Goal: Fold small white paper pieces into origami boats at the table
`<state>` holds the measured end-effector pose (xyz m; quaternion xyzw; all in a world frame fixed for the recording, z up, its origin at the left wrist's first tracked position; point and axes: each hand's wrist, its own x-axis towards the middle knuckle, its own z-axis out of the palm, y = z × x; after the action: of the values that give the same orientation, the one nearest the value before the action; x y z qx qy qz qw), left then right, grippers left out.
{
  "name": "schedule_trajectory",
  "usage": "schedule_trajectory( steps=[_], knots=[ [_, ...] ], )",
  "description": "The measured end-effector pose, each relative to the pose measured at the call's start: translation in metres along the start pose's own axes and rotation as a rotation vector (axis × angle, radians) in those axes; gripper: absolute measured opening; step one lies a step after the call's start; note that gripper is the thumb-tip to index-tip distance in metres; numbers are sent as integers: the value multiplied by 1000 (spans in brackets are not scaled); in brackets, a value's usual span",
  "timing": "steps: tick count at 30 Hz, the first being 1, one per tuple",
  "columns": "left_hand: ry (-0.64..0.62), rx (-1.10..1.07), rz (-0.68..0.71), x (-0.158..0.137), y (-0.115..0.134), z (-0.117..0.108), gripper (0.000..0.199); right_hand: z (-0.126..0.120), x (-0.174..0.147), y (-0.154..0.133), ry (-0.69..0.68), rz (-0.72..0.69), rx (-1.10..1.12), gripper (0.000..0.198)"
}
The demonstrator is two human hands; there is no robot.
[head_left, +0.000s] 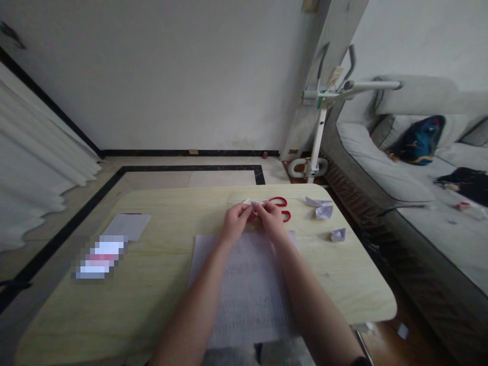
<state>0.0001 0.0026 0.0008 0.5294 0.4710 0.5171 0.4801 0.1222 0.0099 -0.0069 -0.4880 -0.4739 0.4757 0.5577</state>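
Note:
Both hands meet over the far middle of the wooden table (168, 284). My left hand (235, 219) pinches one side of a small folded piece of white paper (247, 202), and my right hand (269, 216) pinches the other side. Most of the paper is covered by the fingers, so its shape is unclear. Just beyond and right of my right hand are scissors with red handles (280, 202); their blades are mostly hidden. Beneath my forearms lies a large printed sheet (251, 290).
Several small folded paper pieces (324, 212) sit at the table's right side. A pale stack of paper (127, 226) and a blurred-out bright object (101, 256) lie at the left. A grey sofa (385, 203) and white exercise equipment (318, 132) stand beyond the right edge.

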Motion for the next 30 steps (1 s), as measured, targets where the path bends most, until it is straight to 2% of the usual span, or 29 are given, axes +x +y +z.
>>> schedule_trajectory(
  steps=[5, 9, 17, 24, 30],
  knots=[
    [56, 38, 11, -1, -4, 1, 32, 0, 2, 2, 59, 32, 64, 36],
    [89, -21, -44, -1, -7, 2, 40, -2, 3, 5, 62, 43, 152, 36],
    [38, 34, -44, -4, 0, 2, 43, -2, 1, 3, 25, 54, 134, 37],
    [-10, 93, 40, -7, 5, 2, 29, -2, 0, 6, 5, 32, 105, 36],
    [-59, 50, -14, -7, 7, 0, 30, -2, 1, 7, 22, 46, 121, 37]
  ],
)
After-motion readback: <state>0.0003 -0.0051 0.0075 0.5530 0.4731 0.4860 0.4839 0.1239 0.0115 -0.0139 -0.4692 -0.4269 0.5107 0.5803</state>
